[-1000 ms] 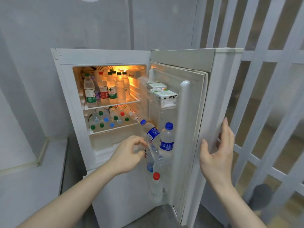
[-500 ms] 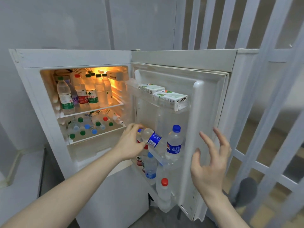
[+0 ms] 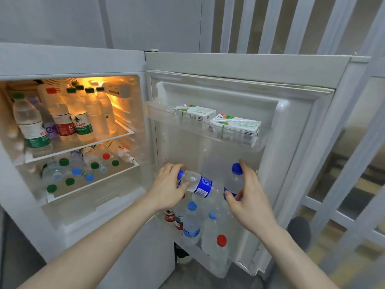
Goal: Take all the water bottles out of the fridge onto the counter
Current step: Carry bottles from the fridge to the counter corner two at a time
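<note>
The fridge stands open, its left side cut off by the frame edge, and its door swings out to the right. On the lit top shelf upright water bottles crowd together, the back ones half hidden and their labels hard to read. Below, more bottles lie on their sides, blurred behind the shelf front, showing mostly caps. Two cartons sit in the upper door rack. The lower door rack holds more bottles, partly covered by both arms. The left hand curls its fingers round the neck of a tilted bottle with a blue label. The right hand closes thumb and fingers on an upright blue-capped bottle, most of it hidden behind the palm
</note>
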